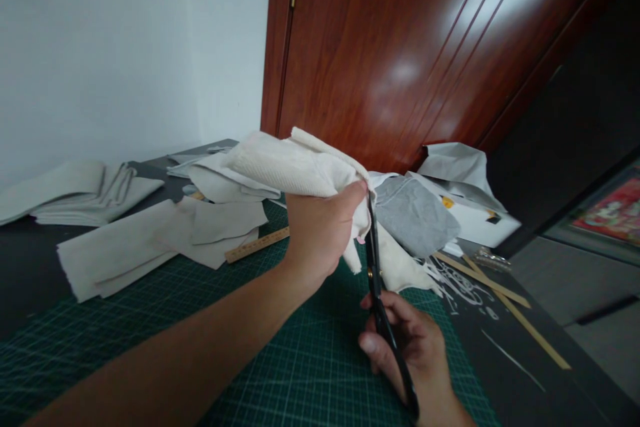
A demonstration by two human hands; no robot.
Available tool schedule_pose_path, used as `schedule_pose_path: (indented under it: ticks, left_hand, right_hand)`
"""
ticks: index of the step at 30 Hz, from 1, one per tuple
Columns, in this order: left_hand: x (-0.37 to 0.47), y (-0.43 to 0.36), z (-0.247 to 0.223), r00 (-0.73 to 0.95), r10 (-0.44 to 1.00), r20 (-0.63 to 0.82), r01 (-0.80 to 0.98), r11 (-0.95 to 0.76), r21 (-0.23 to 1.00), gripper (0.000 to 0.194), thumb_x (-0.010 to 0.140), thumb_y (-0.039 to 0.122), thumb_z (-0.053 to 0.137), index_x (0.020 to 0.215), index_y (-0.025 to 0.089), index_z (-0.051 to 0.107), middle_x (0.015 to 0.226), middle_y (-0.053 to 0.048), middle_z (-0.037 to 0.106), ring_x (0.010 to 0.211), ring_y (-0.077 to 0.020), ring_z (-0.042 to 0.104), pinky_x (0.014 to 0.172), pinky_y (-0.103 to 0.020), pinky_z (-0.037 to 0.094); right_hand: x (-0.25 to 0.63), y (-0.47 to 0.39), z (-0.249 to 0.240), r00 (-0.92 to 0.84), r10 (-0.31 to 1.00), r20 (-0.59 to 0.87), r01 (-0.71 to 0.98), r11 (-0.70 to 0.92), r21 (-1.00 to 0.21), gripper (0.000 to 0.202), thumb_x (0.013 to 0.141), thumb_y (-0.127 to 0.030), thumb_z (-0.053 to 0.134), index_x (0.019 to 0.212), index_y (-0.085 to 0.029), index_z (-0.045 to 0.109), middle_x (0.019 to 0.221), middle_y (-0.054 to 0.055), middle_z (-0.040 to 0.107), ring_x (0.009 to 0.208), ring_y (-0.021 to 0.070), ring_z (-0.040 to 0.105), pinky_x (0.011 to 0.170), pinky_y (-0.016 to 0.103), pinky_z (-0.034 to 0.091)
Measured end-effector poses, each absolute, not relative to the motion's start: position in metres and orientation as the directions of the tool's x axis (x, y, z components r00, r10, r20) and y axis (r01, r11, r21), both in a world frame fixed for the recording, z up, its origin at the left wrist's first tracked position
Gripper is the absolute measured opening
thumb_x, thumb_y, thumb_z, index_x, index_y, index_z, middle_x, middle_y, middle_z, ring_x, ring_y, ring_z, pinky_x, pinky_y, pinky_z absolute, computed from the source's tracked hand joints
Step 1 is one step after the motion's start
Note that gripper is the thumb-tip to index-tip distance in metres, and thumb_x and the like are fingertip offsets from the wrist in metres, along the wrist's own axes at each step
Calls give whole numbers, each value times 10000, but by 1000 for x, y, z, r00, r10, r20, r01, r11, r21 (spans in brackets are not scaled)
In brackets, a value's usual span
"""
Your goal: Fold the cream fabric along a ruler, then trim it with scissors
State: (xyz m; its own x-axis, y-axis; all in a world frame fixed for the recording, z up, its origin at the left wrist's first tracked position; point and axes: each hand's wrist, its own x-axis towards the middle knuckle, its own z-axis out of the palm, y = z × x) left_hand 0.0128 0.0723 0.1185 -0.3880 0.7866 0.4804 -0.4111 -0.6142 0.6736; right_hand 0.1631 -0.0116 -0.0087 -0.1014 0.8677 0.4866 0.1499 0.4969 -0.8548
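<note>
My left hand (320,233) grips a folded, cream ribbed fabric piece (285,163), held up above the green cutting mat (280,360). Its thumb presses along the fabric's right edge. In my right hand (415,347) is a pair of black scissors (374,260), pointing upward and away. The blades meet the fabric edge right beside my left thumb; whether they are parted there I cannot tell. Behind the scissors lies another cream fabric piece (403,263), partly on the mat.
Cut fabric pieces (120,247) and a folded stack (80,190) lie to the left, near a wooden ruler (257,245). To the right are grey cloth (420,213), thin scraps (463,283), wooden strips (525,330) and a white box (485,227). A wooden door (370,47) stands behind.
</note>
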Motion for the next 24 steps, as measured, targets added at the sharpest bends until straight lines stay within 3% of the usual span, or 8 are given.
schedule_pose_path:
  ticks: [7,17,20,24]
  left_hand:
    - [9,71,110,-379,756,533,-308,-646,698,172,746,210,819,754,232,648,869,-21,781,959,-217,765,1021,-365,584]
    - [8,65,106,-367,793,485,-385,-605,697,165,738,211,829,816,213,684,926,-32,790,1017,-232,757,1044,-384,571]
    - [8,63,105,-358,819,449,-428,-571,700,174,709,188,814,811,217,676,889,-23,774,1007,-240,748,1021,-387,574]
    - [9,61,103,-364,820,441,-359,-560,746,176,695,197,786,697,224,612,807,-2,734,871,-214,723,897,-337,590]
  right_hand:
    - [161,-12,-10,-105,870,482,125,492,-861,363,766,-378,958,1054,-273,764,606,-82,579,440,105,464,412,203,350]
    - [159,-12,-20,-106,876,470,62,478,-876,360,822,-431,905,1108,-276,749,624,-70,593,441,104,457,403,203,334]
    - [159,-13,-20,-120,875,470,42,477,-878,369,843,-477,875,1118,-270,741,619,-70,572,442,103,437,402,205,320]
    - [158,-14,-9,-141,887,440,38,449,-893,385,822,-487,897,1083,-253,736,615,-70,560,454,102,431,419,210,320]
